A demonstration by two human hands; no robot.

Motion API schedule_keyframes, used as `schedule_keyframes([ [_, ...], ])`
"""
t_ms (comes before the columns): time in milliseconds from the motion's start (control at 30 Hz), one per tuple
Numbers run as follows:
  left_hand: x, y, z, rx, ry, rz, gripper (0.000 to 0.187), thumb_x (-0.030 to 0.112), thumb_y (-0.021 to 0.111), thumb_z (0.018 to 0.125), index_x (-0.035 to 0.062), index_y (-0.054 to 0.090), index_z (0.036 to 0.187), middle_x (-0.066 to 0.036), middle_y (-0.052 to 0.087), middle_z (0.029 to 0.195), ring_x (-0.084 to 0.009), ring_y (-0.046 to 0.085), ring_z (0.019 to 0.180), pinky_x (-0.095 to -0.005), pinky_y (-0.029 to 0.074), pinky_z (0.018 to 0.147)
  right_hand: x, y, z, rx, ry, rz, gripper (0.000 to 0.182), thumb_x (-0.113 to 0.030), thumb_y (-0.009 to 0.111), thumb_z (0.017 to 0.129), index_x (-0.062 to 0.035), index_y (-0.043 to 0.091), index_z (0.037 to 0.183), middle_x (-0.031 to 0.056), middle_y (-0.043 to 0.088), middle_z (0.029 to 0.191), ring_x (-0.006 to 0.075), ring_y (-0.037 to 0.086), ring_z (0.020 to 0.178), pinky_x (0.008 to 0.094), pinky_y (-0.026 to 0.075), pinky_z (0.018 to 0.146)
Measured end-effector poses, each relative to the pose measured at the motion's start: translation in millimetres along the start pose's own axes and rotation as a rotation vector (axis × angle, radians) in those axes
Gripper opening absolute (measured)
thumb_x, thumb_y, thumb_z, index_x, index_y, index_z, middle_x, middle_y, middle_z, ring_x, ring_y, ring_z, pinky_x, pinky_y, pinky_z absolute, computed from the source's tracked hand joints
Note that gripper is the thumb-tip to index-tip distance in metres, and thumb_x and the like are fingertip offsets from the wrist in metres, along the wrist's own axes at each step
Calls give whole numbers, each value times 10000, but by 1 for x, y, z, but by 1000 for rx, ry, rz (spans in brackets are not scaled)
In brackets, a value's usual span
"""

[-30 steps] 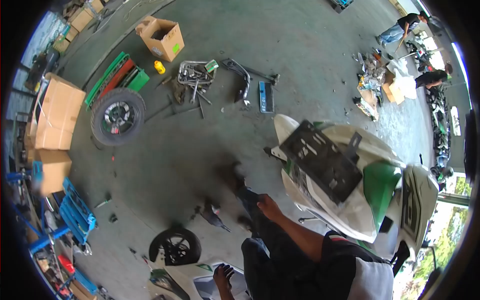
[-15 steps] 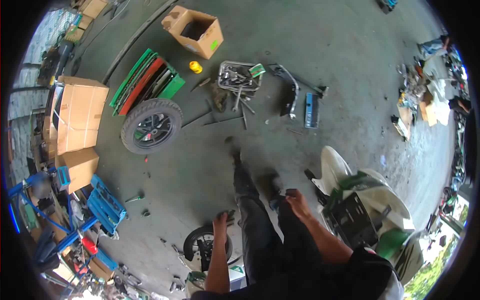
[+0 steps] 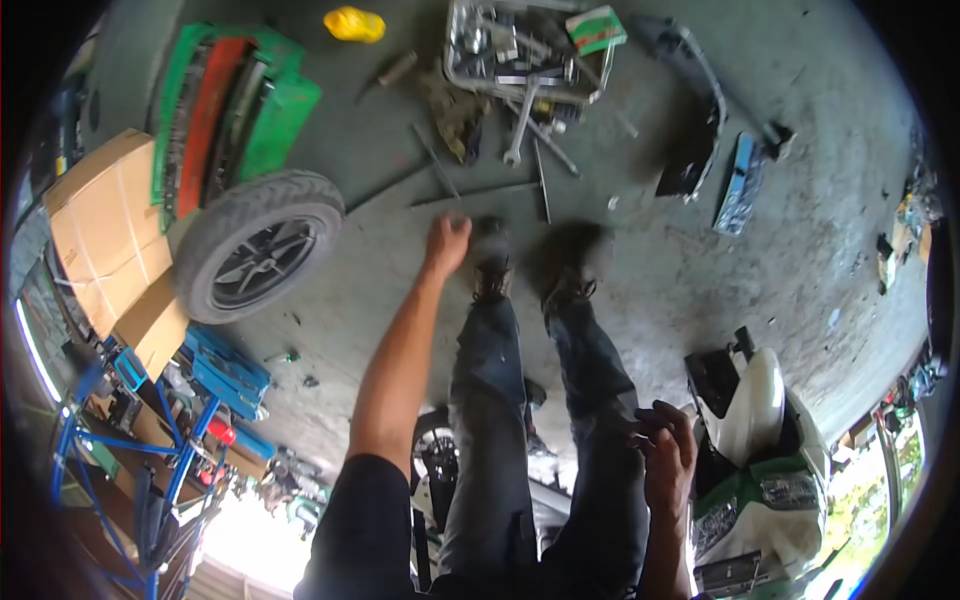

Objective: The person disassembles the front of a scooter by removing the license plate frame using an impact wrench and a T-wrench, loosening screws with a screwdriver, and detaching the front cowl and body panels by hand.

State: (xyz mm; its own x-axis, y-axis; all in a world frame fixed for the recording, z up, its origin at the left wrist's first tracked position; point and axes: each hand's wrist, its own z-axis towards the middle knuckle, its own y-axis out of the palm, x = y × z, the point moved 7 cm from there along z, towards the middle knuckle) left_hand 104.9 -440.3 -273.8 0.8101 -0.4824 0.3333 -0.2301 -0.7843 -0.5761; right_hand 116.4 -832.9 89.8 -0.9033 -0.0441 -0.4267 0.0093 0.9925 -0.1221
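My left hand (image 3: pixel 449 240) reaches out over the floor beside my shoe, just below some thin metal rods (image 3: pixel 475 195). Its fingers look curled, but blur hides whether they hold anything. Close to my right knee is my right hand (image 3: pixel 667 440), fingers bent and partly apart, with a small dark shape at the fingertips that I cannot make out. Beyond the rods lies a metal tray (image 3: pixel 455 75) of tools, with a wrench (image 3: pixel 521 125) leaning over its near edge and a dark cloth (image 3: pixel 452 112) beside it.
A wheel (image 3: pixel 262 250) leans by a green and red toolbox (image 3: pixel 210 125) on the left. Cardboard (image 3: pixel 110 230) and a blue rack (image 3: pixel 130 440) stand farther left. A curved dark part (image 3: pixel 700 130) and a blue tray (image 3: pixel 738 190) lie right. White and green bodywork (image 3: pixel 765 480) is near my right hand.
The view has moved closer to the floor and tools. My left hand has extended forward toward the rods. My right hand has shifted lower and to the right, beside my knee.
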Motion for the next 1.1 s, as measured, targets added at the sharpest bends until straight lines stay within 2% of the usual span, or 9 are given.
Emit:
schedule_keyframes([
  [167,-38,54,110,-77,-234,51,653,403,632,883,-132,538,1244,-350,552,1271,-456,523,1229,-477,413,1046,21,-28,21,140,130,131,549,-346,596,951,41,456,1314,197,626,1136,291,667,983,390,550,814],
  [300,-67,70,115,-159,-321,-268,717,404,712,848,-65,492,1344,-184,594,1234,-233,592,1061,-407,497,876,32,-43,-2,167,253,119,479,-289,544,986,21,481,1346,164,636,1191,247,630,1100,343,497,918],
  [400,-14,2,65,74,100,-45,407,312,647,935,-89,659,1003,-157,669,862,-260,646,831,-386,480,747,-2,-38,-22,88,191,205,410,-189,535,995,14,488,1348,132,629,1217,203,609,1129,330,483,947],
  [433,-16,6,80,100,163,171,529,401,616,942,-100,621,1109,-246,670,1018,-374,651,917,-459,483,813,2,-32,-25,67,189,306,390,-159,530,997,14,491,1345,127,628,1216,198,609,1126,332,485,944],
  [700,186,-137,-258,-264,396,6,380,268,689,867,-95,599,939,-218,623,877,-385,620,850,-481,485,804,57,39,-95,-269,245,826,487,-372,534,1001,-6,513,1323,113,604,1252,234,580,1160,377,448,991],
  [800,283,-162,-393,-543,473,-211,227,206,678,858,9,570,826,-78,576,695,-227,572,609,-379,461,594,25,56,-116,-476,143,1136,538,-421,521,996,2,502,1327,123,554,1341,253,526,1233,403,401,1050],
  [833,323,-172,-441,-599,651,-29,265,254,629,945,23,639,1075,-101,672,919,-155,585,769,-332,482,684,5,58,-128,-522,108,1236,556,-430,515,994,9,492,1334,128,523,1386,258,499,1265,413,381,1073],
  [933,372,-180,-524,-713,623,-335,300,264,736,882,110,511,759,8,471,599,-77,376,536,-284,330,471,-83,32,-181,-548,87,1599,555,-351,482,1005,40,417,1394,180,505,1409,284,462,1305,419,392,1072],
  [1100,452,-216,-641,-1133,442,-477,213,243,735,885,121,580,804,-11,496,656,-126,431,514,-295,375,478,-175,-58,-247,-854,-513,1868,423,-289,508,994,20,520,1283,152,599,1274,265,567,1168,405,447,995],
])
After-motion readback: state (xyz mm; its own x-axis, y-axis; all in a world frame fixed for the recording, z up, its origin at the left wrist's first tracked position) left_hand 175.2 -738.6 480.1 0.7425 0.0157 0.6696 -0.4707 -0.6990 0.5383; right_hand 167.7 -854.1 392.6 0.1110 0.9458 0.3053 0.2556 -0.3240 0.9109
